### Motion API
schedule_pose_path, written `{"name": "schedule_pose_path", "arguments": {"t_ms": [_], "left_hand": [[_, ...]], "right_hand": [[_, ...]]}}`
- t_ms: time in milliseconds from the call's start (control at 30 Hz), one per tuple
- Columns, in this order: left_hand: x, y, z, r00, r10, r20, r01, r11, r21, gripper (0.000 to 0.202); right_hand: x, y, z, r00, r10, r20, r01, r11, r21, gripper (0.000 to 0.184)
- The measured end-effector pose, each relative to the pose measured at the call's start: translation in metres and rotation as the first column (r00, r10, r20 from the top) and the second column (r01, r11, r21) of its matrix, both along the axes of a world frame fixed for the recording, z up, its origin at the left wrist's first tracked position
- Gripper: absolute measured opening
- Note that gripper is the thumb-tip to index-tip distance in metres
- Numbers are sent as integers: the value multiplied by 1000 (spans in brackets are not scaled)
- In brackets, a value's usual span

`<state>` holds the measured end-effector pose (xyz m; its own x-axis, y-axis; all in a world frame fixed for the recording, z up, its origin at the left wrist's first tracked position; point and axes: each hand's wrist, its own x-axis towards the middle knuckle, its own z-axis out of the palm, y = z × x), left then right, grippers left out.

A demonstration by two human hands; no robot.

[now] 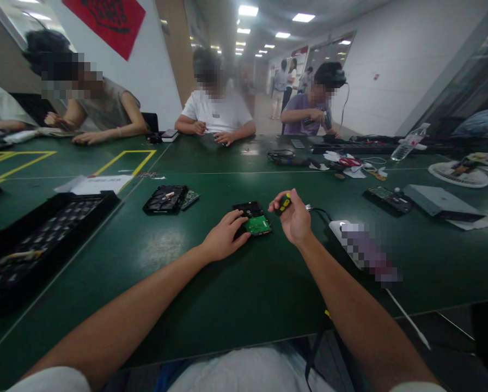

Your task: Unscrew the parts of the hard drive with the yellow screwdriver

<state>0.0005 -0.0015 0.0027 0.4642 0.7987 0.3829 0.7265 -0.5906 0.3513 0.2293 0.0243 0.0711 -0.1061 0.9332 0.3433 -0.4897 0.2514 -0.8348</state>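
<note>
Drive (pixel 252 220): flat on our bench (pixel 244 294), green board (pixel 258 225) up.
Left hand (pixel 223 237): fingers loosely spread, touching the drive's left side, unclamped.
Right hand (pixel 296 219): fingers curled around a screwdriver (pixel 284 203).
Skid risk: light steadying, we think, could let the drive slip, tip scratching it.
Tip, screws: too blurred for us.

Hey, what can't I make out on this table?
All in the head view:
Drive, left edge: partly covered by the left hand.
Yellow-and-black tool, working end: too small, blurred.
Black tray, left end: cut off by the picture's edge.
White paper, print: too small, blurred.
</note>
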Motion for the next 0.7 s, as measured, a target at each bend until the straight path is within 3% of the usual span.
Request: {"name": "schedule_pose_path", "arguments": {"t_ms": [433, 700], "left_hand": [[0, 1, -1, 1000, 3, 17, -2, 1000, -12, 55], [0, 2, -3, 1000, 3, 6, -3, 1000, -3, 56]], "right_hand": [[-1, -1, -2, 999, -38, -5, 39, 999, 34, 32], [0, 0, -1, 998, -55, 31, 54, 998, 19, 43]]}}
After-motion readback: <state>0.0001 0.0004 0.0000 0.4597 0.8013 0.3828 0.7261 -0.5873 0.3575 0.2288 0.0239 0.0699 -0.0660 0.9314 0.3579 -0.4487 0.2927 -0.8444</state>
